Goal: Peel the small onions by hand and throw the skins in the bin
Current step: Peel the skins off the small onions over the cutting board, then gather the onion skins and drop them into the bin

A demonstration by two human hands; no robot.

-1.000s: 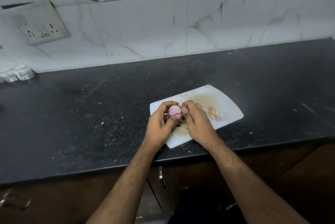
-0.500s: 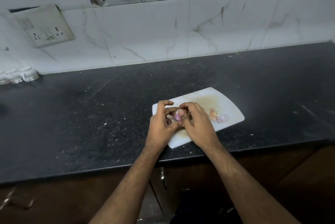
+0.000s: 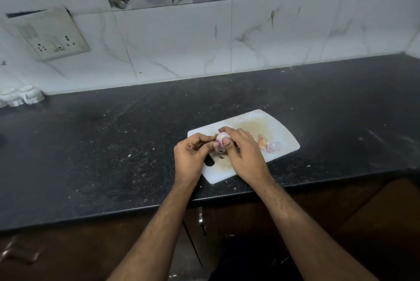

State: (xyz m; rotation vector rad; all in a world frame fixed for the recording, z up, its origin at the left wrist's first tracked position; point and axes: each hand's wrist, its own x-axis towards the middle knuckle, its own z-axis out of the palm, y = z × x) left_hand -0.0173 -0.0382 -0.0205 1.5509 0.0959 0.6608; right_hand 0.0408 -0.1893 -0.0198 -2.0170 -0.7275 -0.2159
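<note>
Both hands work together just above the near left part of a white cutting board (image 3: 281,128) that lies on the dark tabletop (image 3: 113,144). The right hand (image 3: 244,155) has its fingers curled over a small onion (image 3: 221,138), with the thumb pressed against its near side. The left hand (image 3: 193,155) is curled too, its fingertips meeting the onion from the left; it seems to pinch at a bit of skin there, though the pinch itself is too small to make out for certain.

To do this step well, I judge the right hand should hold the onion firm without squeezing it, while the left catches the loose edge of skin with a nail and draws it away along the curve instead of tearing across it. Turning the onion a little between pulls would bring fresh skin to the working fingers. Keeping the work low over the board means dropped scraps land there and not on the tabletop.

As for containers, no bin shows anywhere in view, nor any bowl. The board serves as the holding place: a small heap of pinkish skins (image 3: 268,145) rests on its right part, well clear of the hands, waiting to be gathered and thrown away
</note>
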